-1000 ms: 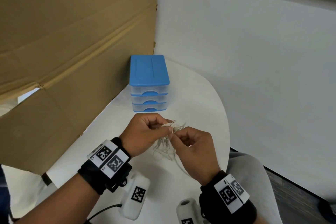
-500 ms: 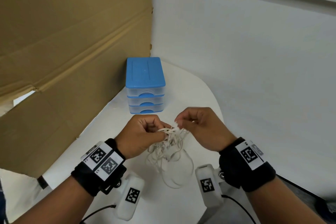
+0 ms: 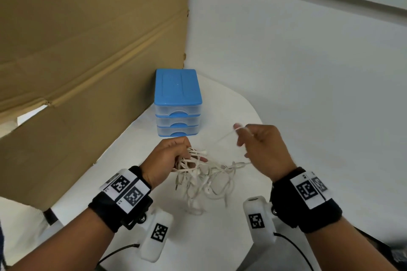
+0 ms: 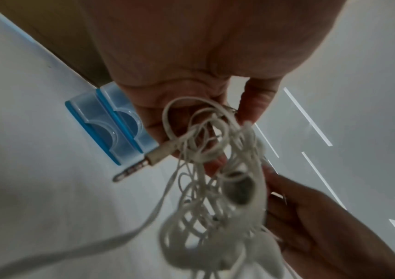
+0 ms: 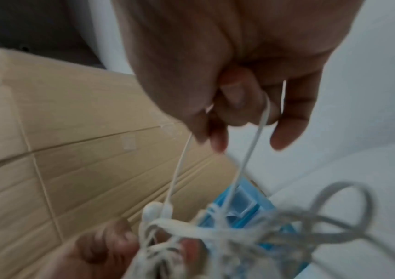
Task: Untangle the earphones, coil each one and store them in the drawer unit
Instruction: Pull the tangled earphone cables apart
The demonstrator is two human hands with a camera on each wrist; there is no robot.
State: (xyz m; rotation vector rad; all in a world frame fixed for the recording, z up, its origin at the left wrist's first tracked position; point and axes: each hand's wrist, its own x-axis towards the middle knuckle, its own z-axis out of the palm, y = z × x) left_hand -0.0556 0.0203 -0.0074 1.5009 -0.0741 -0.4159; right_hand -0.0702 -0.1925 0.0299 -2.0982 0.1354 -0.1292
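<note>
A tangle of white earphones (image 3: 204, 174) hangs above the white table (image 3: 220, 237) between my hands. My left hand (image 3: 176, 156) grips the knot of cords (image 4: 206, 136), and a metal jack plug (image 4: 134, 168) sticks out beside its fingers. My right hand (image 3: 251, 138) is lifted up and to the right, pinching a single strand (image 5: 258, 132) that runs taut back to the tangle (image 5: 191, 236). The blue-topped drawer unit (image 3: 178, 103) stands behind the hands with its three clear drawers closed.
A large cardboard sheet (image 3: 77, 61) walls off the left side, right next to the drawer unit. A white wall (image 3: 308, 72) rises behind and to the right. The table's rounded edge (image 3: 257, 114) curves off close to my right hand.
My right hand has pulled away from the left, up and to the right, drawing one strand out of the tangle. The bundle has loosened and hangs lower. My left hand has stayed put.
</note>
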